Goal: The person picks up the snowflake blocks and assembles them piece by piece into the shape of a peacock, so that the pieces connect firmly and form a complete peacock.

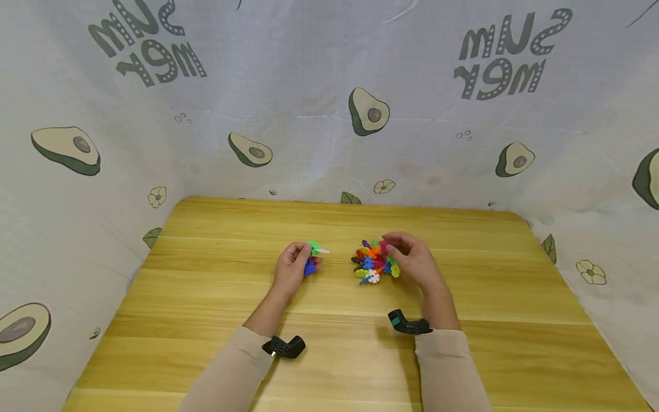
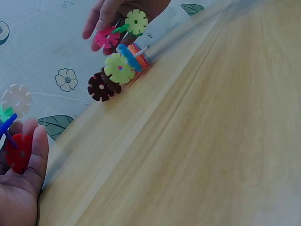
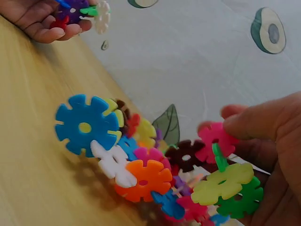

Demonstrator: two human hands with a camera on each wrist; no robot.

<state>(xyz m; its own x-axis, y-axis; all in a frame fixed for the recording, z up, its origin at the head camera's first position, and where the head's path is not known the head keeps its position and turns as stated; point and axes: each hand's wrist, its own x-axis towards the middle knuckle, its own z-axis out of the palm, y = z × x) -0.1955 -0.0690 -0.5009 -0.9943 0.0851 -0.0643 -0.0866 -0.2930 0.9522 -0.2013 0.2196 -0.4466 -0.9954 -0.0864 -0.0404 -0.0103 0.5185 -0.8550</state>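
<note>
My left hand [image 1: 290, 268] holds a small joined group of notched plastic snowflake discs. A red disc [image 2: 19, 153] lies against its fingers, with a blue disc [image 1: 309, 268], a purple disc [image 3: 74, 13], green parts and a white disc [image 3: 102, 18] around it. To the right is a heap of similar coloured discs [image 1: 368, 263]. My right hand [image 1: 419, 262] is at the heap's right side, pinching a pink disc [image 3: 214, 143] between thumb and fingers. Joined to that pink disc is a green piece [image 3: 219, 157], with a yellow disc [image 3: 223, 182] beside it.
The discs lie on a wood-grain table [image 1: 340, 332]. A white cloth with avocado prints [image 1: 309, 74] hangs behind and along both sides. Black wrist cameras [image 1: 285, 347] sit at both sleeves. A large blue disc [image 3: 84, 126] stands at the heap's near side.
</note>
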